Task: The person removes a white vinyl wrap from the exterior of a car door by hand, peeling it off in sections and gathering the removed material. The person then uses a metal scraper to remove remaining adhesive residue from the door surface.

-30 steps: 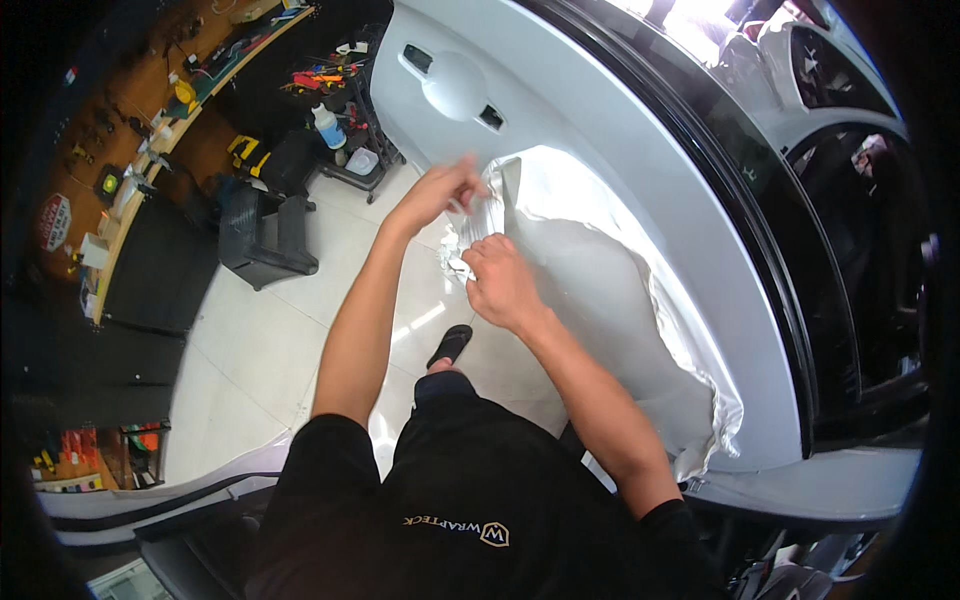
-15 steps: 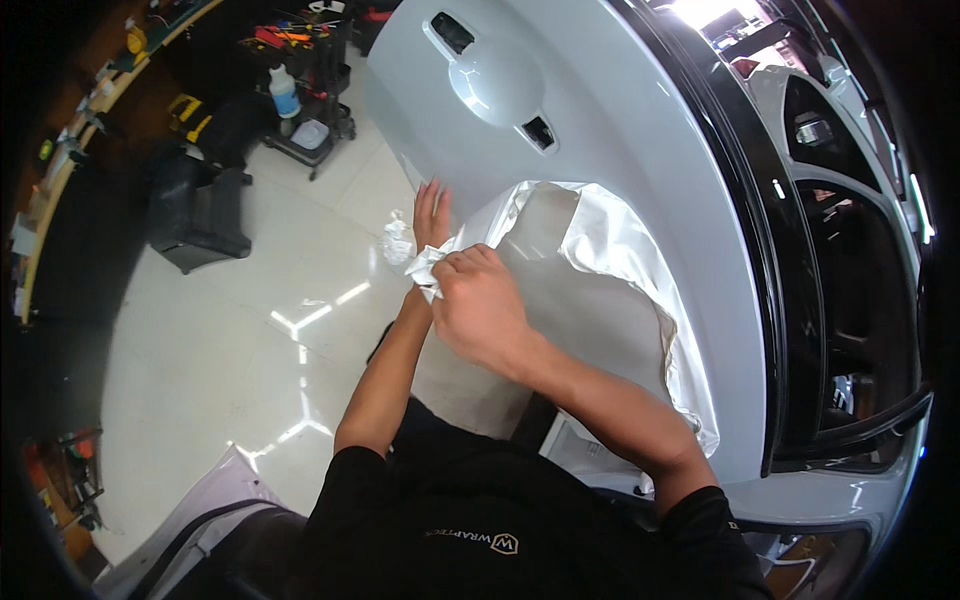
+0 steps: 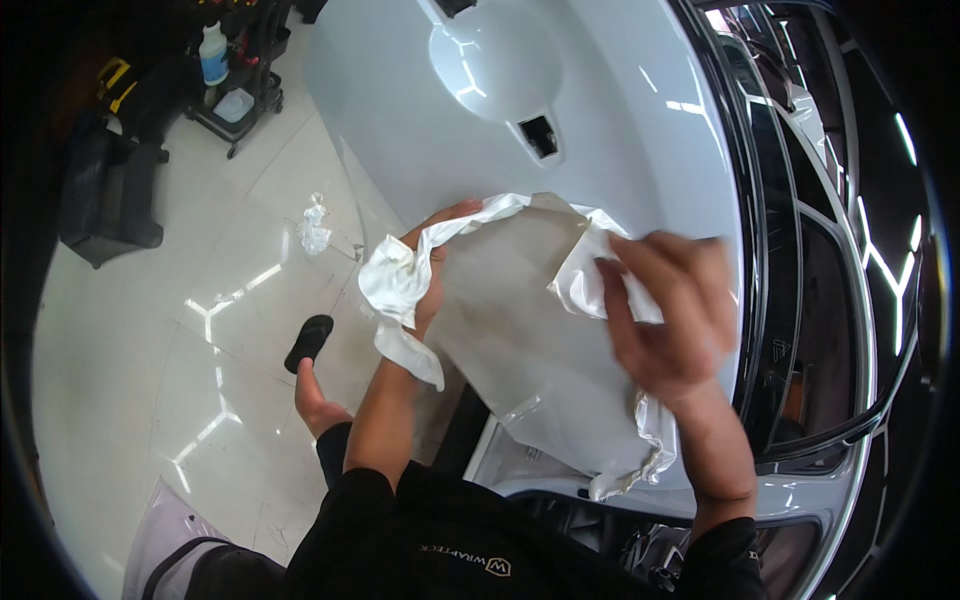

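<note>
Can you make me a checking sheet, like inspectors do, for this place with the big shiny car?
Surface: glossy pale car panel, two dark openings visible.
Job's things: white film, edges crumpled and curling.
Clutter: crumpled pale scrap on the floor.
Grips: left grip partly hidden by the film; right grip blurred, over the film, hold unclear.
Cables: nothing seen.
Surroundings: white bottle, black stool-like stand.

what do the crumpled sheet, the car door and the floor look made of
Sheet: probably thin plastic film, satin white; it crumples softly with a pearly sheen.
Door: perhaps painted metal, glossy pale grey; it carries sharp, bright reflections.
Floor: seemingly polished tile, off-white; straight seams and mirror-like reflections show.
</note>
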Demonstrator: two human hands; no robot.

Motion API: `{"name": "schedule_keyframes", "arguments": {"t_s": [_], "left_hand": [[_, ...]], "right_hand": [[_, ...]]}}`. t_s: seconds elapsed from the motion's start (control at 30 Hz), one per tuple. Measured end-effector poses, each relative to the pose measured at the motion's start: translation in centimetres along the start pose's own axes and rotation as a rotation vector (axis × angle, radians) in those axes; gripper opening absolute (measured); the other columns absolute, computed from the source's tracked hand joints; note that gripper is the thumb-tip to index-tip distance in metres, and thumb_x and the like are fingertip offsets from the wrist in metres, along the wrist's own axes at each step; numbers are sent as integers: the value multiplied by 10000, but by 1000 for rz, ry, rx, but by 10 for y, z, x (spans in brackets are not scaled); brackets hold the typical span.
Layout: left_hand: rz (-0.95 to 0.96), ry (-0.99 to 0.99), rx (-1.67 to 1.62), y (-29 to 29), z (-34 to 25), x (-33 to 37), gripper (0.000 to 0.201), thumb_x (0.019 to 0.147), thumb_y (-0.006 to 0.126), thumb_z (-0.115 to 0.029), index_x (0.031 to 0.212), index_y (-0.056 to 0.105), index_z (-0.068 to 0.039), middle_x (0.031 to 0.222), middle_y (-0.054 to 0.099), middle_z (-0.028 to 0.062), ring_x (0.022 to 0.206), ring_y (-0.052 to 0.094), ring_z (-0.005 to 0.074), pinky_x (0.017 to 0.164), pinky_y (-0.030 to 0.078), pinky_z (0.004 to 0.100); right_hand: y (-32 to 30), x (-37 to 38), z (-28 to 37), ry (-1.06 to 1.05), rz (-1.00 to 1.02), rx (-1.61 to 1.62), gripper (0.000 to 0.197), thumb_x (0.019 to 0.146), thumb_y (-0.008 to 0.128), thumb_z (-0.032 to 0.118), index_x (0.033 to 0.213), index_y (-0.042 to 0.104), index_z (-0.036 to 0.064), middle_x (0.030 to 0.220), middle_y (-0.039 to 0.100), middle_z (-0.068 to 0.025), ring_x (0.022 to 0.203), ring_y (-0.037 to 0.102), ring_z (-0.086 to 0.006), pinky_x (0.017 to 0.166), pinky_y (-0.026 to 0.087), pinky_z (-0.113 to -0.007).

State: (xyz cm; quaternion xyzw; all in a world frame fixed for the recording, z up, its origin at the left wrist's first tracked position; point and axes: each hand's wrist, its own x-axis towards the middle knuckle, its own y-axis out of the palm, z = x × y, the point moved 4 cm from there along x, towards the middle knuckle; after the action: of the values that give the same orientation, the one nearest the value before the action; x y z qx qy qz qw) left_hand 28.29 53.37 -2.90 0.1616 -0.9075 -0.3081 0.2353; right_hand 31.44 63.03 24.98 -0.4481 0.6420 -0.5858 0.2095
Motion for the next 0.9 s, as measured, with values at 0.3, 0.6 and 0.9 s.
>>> {"name": "schedule_keyframes", "arguments": {"t_s": [0.3, 0.6, 0.9], "left_hand": [[1, 5, 9, -3, -2, -1, 397, 1046, 484, -250, 1263, 638, 44, 1275, 681, 165, 1224, 604, 273, 1111, 391, 378], [-36, 29, 14, -6, -1, -13, 347, 1039, 491, -213, 1254, 632, 20, 1251, 693, 135, 1183, 610, 248, 1083, 406, 366], [-74, 74, -24, -4, 2, -22, 302, 1033, 498, -177, 1244, 626, -3, 1227, 705, 105, 1142, 617, 223, 1055, 421, 353]], "right_hand": [[75, 28, -25, -159, 247, -252, 356, 794, 746, 138, 1135, 713, 42, 1443, 548, -103, 1437, 397, -376, 1198, 334, -513], [90, 18, -24, -217, 31, 67, 278, 719, 719, -78, 989, 703, -15, 1051, 705, -134, 1229, 620, -352, 1103, 462, -521], [95, 20, -12, -227, -71, 94, 332, 596, 587, -181, 893, 646, -45, 890, 667, -147, 980, 670, -352, 990, 538, -486]]}}
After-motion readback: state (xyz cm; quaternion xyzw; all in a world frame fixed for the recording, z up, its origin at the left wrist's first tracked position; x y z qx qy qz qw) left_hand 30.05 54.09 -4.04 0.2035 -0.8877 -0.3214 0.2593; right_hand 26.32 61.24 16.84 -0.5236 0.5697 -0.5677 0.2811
